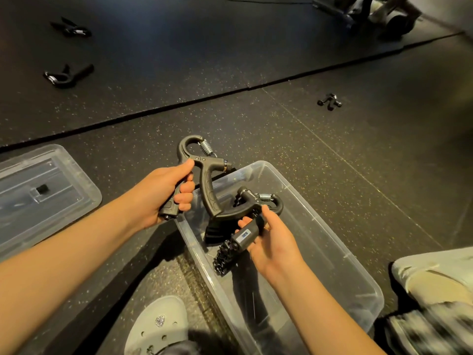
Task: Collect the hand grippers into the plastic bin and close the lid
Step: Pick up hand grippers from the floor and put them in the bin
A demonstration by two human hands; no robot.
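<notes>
1. The step in hand looks like dropping off two grippers at once. The left hand (166, 193) is clenched round one handle of the left gripper (207, 185). The right hand (273, 242) grasps a handle of the right gripper (252, 196).
2. Both grippers hang above the open bin (332, 252), which sits on the floor (307, 149). The right one is over the inside, and the left one is over the bin's left wall.
3. The left gripper's loop and spring point up and away from the person. Its long axis runs nearly upright in view, and the free handle curves down toward the bin.
4. The right gripper's loop points right. Its long axis lies across the bin, from lower left to upper right.
5. The free handles seem to meet or cross, so I'd part them first so neither hooks the other.
6. I'd bring the left one inward over the opening, then lower both close to the bottom before letting go. Laid flat with their axes along the bin's length, they shouldn't foul the lid.
7. A spiky black piece (225, 257) shows under the right hand. I can't tell whether it is held or lying in the bin.
8. Not done yet: three more grippers lie on the floor, two far left (67, 76) (73, 29) and one to the right (329, 101). The lid (38, 190) lies flat to the bin's left.
</notes>
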